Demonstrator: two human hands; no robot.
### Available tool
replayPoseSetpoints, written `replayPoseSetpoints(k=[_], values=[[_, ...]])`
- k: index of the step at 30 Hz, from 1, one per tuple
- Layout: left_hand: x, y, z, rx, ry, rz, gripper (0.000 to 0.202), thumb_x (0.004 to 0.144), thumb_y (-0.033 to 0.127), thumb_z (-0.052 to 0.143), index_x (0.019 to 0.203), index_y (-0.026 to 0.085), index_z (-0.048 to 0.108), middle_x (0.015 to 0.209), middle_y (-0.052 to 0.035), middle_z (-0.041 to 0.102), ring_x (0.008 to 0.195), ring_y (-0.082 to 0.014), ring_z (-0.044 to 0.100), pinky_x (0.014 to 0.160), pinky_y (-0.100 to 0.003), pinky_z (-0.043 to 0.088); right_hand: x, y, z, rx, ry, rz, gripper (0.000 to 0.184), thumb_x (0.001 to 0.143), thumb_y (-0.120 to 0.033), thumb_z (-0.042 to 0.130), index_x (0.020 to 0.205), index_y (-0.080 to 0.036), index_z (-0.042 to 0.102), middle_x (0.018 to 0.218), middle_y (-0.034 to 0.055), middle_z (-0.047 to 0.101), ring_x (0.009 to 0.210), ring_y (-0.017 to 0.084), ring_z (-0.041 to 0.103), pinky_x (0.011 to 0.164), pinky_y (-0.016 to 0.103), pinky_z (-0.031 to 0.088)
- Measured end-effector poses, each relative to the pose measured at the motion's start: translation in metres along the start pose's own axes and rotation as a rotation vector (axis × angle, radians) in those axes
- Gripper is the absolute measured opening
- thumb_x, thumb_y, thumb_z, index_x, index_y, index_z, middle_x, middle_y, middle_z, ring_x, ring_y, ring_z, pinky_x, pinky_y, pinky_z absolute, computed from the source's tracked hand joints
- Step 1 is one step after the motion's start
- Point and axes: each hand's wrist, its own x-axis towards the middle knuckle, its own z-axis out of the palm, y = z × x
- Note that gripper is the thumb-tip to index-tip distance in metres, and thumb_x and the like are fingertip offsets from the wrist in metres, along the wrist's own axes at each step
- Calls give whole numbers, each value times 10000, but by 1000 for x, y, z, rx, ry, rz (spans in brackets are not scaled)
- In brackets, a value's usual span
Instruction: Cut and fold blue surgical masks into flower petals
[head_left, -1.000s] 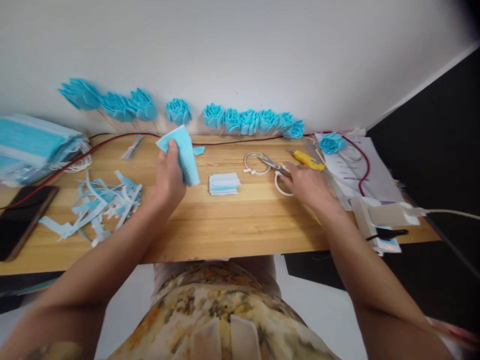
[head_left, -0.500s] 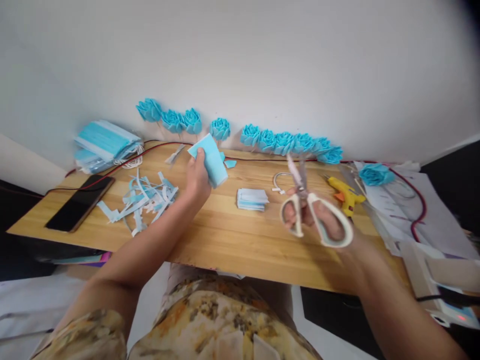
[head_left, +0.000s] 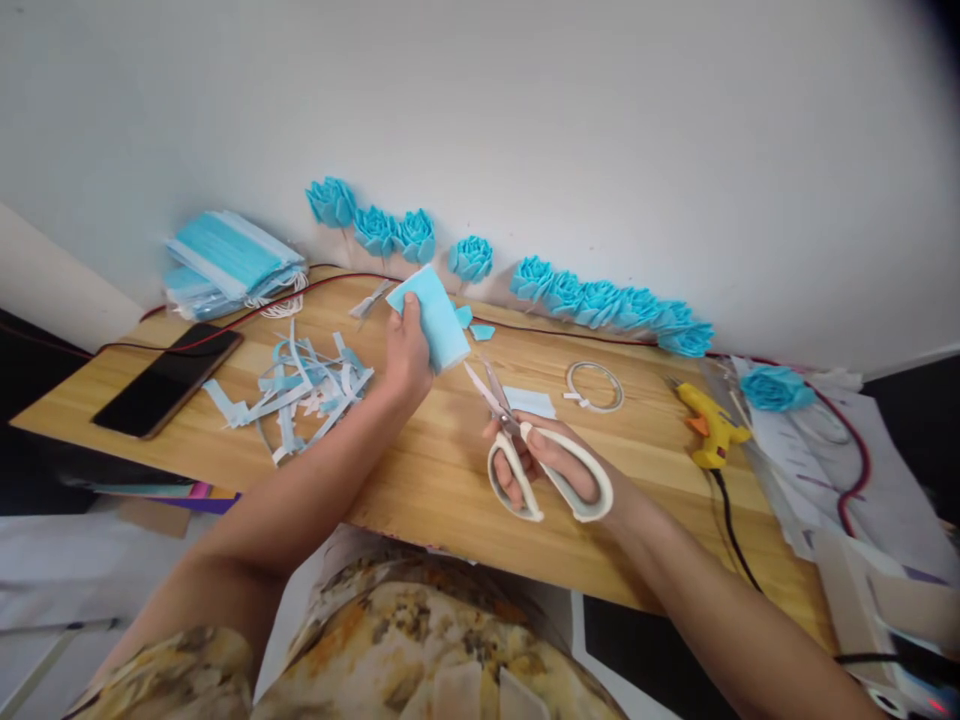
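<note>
Between the thumb and fingers of my left hand is a light-blue piece of mask fabric, held upright above the table. My right hand has its fingers through the cream handles of a pair of scissors. The blades are parted and point up and left, their tips close to the lower right corner of the fabric. Partly hidden behind the scissors lies a small stack of folded fabric pieces. Small blue cut scraps lie just beyond the fabric.
Blue fabric flowers line the wall. Left are a mask pile, a phone and cut strips. A coiled white wire, a yellow glue gun and another flower on papers are at right.
My right hand has brought the scissors leftward, close to the fabric and in front of the stack. My left hand still holds the fabric. The view has shifted slightly.
</note>
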Motion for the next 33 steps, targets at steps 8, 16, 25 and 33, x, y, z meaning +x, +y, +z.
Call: replayPoseSetpoints(k=[8,16,25,33], values=[[-21,1,10,-29,1,-12,313,950,509,571,939,197,586,815,-35,688,884,-190,698,809,-291,566,14,4,0,37,41,-24,528,870,-648,617,1106,-177,582,760,23,660,553,133,630,463,240,504],[-15,-2,7,29,72,19,332,957,536,543,951,207,585,900,-51,702,975,-196,689,813,-273,563,18,7,-3,32,19,-64,507,878,-643,611,1095,-186,586,788,27,664,615,137,644,523,252,529],[-23,-1,10,-9,23,6,312,958,509,557,949,203,621,930,-50,724,962,-192,700,822,-276,563,20,5,-3,46,51,-55,528,853,-658,632,1094,-191,585,802,29,672,623,140,647,536,258,527],[-24,-6,6,8,-26,46,417,923,591,567,1049,201,640,1077,-71,726,1026,-199,689,886,-284,543,27,14,-7,68,75,-103,496,877,-635,615,1106,-195,585,830,38,690,635,143,658,565,266,532]])
